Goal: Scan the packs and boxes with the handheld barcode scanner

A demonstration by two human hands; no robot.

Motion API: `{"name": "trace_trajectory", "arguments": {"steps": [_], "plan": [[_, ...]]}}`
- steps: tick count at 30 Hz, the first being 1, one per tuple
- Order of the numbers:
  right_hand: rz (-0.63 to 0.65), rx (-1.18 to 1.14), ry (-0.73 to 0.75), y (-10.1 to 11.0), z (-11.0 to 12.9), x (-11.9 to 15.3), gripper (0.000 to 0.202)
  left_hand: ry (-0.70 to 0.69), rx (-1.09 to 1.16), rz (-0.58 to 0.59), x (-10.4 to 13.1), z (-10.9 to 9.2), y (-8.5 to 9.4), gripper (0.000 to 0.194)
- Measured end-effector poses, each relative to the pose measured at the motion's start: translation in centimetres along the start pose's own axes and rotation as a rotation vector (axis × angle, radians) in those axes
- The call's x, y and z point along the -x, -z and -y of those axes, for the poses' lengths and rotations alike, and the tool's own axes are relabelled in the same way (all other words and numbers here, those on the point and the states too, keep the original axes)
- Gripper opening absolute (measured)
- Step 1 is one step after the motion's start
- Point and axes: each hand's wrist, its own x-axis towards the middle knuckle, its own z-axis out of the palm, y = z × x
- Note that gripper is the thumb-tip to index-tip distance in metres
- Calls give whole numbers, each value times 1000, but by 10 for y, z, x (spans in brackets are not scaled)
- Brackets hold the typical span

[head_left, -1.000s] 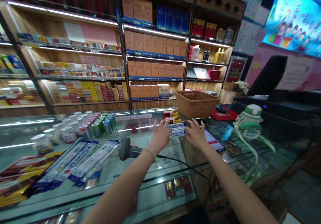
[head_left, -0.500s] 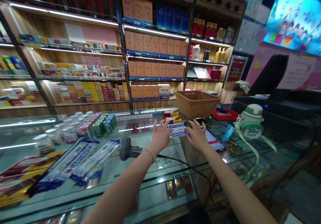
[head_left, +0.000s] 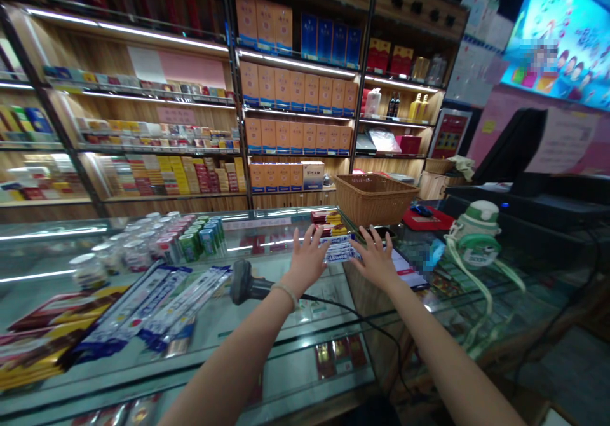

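Note:
A small row of blue-and-white packets (head_left: pixel 340 249) lies side by side on the glass counter. At its left end is my left hand (head_left: pixel 307 262), fingers spread, the thumb side by the packet ends. My right hand (head_left: pixel 378 262) is at the other end, its fingers also apart and thumb near the packets. Whether the fingertips press on the ends is hard to see. Just behind lie red-and-yellow packets (head_left: pixel 337 228). A barcode scanner (head_left: pixel 245 283) rests on the glass left of my left wrist, its cable running under my forearm.
Long blue-and-white packets (head_left: pixel 138 308) and yellow-brown packets (head_left: pixel 57 343) lie at the left, before several white-capped jars (head_left: pixel 88 270). A wicker basket (head_left: pixel 376 200) stands behind the hands. On the right are a tablet-like screen (head_left: pixel 408 272), a green-lidded bottle (head_left: pixel 479 232) and a monitor (head_left: pixel 512 146).
Both hands stay at the two ends of the blue-and-white packets with fingers spread. The view has shifted very slightly; nothing else has visibly moved.

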Motion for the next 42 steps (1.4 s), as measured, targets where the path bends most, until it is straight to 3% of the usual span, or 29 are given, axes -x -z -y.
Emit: {"name": "trace_trajectory", "arguments": {"steps": [6,12,19,32,42], "plan": [[28,39,34,-2,-1,1,64,-10,-16,32,2,4,-2,79],[37,49,30,-3,-1,0,63,20,-6,48,4,5,0,77],[2,49,42,8,9,-10,61,39,-14,3,3,18,20,77],[-12,6,71,32,68,-48,57,119,-22,-103,31,65,60,65],[-9,-73,93,36,112,-68,53,217,-111,-92,80,123,98,59]]}}
